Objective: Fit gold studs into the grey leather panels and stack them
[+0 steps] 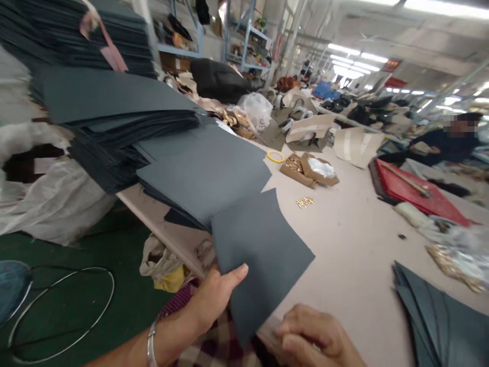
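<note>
A dark blue-grey panel point(263, 244), cut with curved edges and probably of leather or stiff fabric, is held at its near left edge by my left hand point(219, 293). The thumb lies on top and the other fingers are hidden below. The panel's far corner overlaps a stack of larger matching panels point(214, 168). Just right of the panel, my right hand point(313, 331) is curled above the table's near edge, fingers bent together; what they hold, if anything, is hidden. Beyond it, small gold-coloured metal pieces point(305, 202) lie in a loose pile on the table point(344, 229).
Cardboard boxes point(298, 171) hold metal pieces and a white bag, beside a yellow tape roll point(275, 156). More dark panels point(443, 311) lie at the right, below a red tray point(420, 191) with a hammer-like tool. Tall panel stacks point(114, 97) stand left. A person point(446, 137) sits far right.
</note>
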A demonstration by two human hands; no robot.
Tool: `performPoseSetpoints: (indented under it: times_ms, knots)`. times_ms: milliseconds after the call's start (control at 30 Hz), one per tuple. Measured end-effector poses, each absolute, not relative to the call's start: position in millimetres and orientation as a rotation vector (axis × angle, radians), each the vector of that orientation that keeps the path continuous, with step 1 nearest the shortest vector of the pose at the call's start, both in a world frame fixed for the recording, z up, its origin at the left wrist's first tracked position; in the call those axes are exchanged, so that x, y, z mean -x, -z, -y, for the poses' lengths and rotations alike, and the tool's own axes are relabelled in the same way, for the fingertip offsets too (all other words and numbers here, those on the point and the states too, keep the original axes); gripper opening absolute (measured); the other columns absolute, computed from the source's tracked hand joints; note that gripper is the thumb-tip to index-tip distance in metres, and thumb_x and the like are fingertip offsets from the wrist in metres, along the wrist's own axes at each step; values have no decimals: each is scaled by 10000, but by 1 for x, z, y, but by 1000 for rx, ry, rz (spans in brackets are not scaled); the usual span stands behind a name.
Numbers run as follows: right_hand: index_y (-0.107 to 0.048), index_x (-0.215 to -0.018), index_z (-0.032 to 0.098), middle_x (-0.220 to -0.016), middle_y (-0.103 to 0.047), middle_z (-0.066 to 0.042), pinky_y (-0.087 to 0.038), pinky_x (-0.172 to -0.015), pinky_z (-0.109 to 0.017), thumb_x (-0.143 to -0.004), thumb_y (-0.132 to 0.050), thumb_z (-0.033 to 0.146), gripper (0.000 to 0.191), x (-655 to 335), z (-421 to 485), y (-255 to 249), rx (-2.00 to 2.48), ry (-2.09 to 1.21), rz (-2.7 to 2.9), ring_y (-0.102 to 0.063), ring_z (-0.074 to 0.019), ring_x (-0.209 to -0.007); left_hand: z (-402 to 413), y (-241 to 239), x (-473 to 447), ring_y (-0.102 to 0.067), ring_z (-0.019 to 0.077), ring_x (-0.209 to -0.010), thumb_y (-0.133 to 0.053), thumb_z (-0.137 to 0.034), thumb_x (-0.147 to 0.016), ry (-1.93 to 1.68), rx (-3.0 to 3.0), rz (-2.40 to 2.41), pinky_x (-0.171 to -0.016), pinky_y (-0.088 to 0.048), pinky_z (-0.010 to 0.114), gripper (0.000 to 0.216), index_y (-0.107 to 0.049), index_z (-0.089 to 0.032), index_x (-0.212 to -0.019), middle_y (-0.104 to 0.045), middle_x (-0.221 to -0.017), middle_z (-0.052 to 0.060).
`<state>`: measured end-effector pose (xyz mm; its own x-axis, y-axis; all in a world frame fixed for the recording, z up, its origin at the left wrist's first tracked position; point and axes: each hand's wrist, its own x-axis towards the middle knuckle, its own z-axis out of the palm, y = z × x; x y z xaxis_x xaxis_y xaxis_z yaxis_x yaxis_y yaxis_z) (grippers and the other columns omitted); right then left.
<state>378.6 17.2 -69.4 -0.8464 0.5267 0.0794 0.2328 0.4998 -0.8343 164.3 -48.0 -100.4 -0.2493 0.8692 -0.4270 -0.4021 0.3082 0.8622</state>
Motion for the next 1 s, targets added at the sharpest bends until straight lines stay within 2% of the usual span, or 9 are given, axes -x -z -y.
performPoseSetpoints:
  times_ms: [67,167,267,433,633,800,933,1000]
  knots:
    - [-760,-888,231,-689,-683,-22,-525,-580,-197,-909,-579,296,193,-385,-16,77,917,-1237,2239,-648,-130,-612,45,103,-174,-647,311,-1017,-728,-426,-691,-1190,-469,-1256,-935,-488,441,498,-650,-153,-1101,-668,-1220,112]
    - [-766,-907,219,-681,-660,-10,-504,-578,-205,-883,-612,288,169,-388,-20,95,1133,-1341,1998,-623,-118,-600,42,103,-186,-668,298,-946,-753,-383,-663,-1079,-434,-1209,-862,-515,427,584,-598,-162,-1181,-660,-1232,124]
    - [-763,-924,198,-697,-685,-15,-517,-602,-212,-841,-666,305,167,-383,-25,113,1193,-1486,1779,-637,-118,-610,40,101,-192,-678,278,-898,-770,-364,-654,-1037,-410,-1193,-816,-525,398,633,-562,-165,-1217,-676,-1195,128]
    - [-705,-859,162,-694,-715,-28,-555,-629,-238,-773,-742,387,244,-373,-28,125,1228,-1735,1455,-673,-138,-624,39,101,-192,-678,281,-876,-779,-351,-659,-1017,-393,-1199,-757,-532,375,541,-614,-147,-1133,-728,-1012,119]
    - [-685,-791,147,-614,-676,-10,-530,-566,-211,-739,-760,394,263,-365,-31,117,1239,-1791,1478,-625,-110,-551,40,106,-189,-665,273,-903,-743,-336,-685,-997,-442,-1166,-790,-522,371,467,-633,-147,-1099,-732,-957,95]
    - [-660,-780,148,-588,-629,19,-509,-519,-198,-738,-747,370,243,-361,-34,117,1284,-1774,1503,-587,-95,-522,41,109,-188,-653,275,-963,-694,-349,-729,-996,-538,-1141,-839,-516,376,490,-618,-152,-1171,-726,-1030,94]
    - [-584,-785,171,-585,-606,41,-494,-480,-206,-740,-730,342,230,-358,-34,119,1311,-1772,1512,-574,-104,-508,41,102,-186,-653,283,-993,-613,-359,-799,-917,-710,-1233,-862,-524,385,430,-639,-153,-1176,-722,-1079,93]
    - [-558,-780,183,-576,-587,52,-453,-452,-197,-761,-715,338,222,-358,-36,117,1318,-1671,1600,-545,-98,-492,39,94,-183,-649,281,-1018,-547,-361,-845,-870,-856,-1311,-877,-526,385,393,-651,-181,-1178,-718,-1109,72]
